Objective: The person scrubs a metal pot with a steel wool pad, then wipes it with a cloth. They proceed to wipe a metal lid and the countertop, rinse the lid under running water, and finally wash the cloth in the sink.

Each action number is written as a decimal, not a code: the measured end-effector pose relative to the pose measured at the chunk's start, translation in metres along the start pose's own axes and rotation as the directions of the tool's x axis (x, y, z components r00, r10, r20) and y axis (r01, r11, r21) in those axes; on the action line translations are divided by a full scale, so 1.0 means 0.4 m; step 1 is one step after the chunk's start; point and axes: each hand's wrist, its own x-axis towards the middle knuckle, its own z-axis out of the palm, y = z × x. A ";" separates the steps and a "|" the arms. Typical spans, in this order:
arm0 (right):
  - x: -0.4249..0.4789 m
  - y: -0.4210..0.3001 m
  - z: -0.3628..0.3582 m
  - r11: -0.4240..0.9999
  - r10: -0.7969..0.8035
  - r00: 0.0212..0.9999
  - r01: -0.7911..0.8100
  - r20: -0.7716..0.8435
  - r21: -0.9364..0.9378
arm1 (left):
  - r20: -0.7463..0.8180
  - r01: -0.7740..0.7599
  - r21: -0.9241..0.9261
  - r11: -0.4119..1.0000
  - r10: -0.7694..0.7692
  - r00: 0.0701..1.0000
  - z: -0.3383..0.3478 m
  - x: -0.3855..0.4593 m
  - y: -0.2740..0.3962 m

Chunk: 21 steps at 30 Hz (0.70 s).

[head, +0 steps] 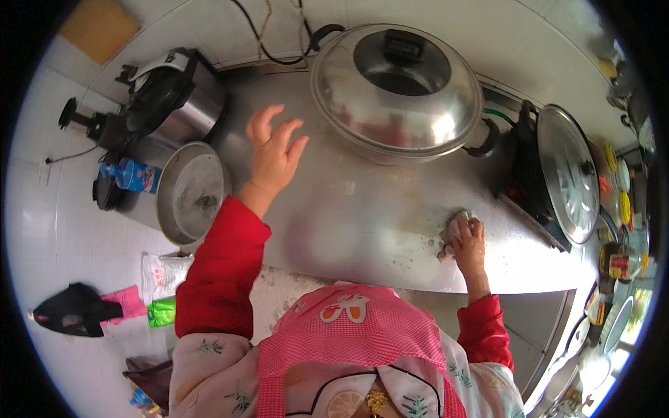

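Observation:
My right hand (469, 241) presses a damp, light-coloured cloth (450, 235) onto the stainless steel counter (334, 224), toward its front right. Water drops dot the metal just left of the cloth. Raised over the left part of the counter, my left hand (274, 149) holds nothing, its fingers apart and curled. Beside the left forearm is a round metal basin (193, 193) with a dark patch inside. A large lidded steel wok (397, 94) with black handles stands at the back, between and beyond my hands.
Back left is an electric pressure cooker (177, 99); a blue pump bottle (136, 175) stands near it. At right, a dark pot carries a glass lid (568, 175). Jars (622, 209) line the far right. A black cable (272, 52) hangs along the tiled wall.

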 end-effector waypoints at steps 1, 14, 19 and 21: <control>0.006 0.027 0.023 0.999 -0.012 0.999 0.013 -0.041 0.037 | 0.001 0.101 -0.001 0.995 -0.101 0.995 -0.009 -0.051 -0.005; 0.171 -0.604 -0.023 0.613 -0.654 0.756 0.505 0.032 0.608 | 0.783 0.791 -0.553 -0.262 -0.487 0.387 -0.039 -0.417 0.120; 0.211 -0.825 0.047 0.717 -0.514 0.850 0.355 0.111 0.600 | 0.852 0.823 -0.486 -0.293 -0.371 0.371 -0.062 -0.486 0.031; 0.251 -0.857 0.111 0.722 -0.409 0.903 0.229 0.135 0.653 | 0.779 0.729 -0.589 -0.349 -0.486 0.396 -0.077 -0.489 0.007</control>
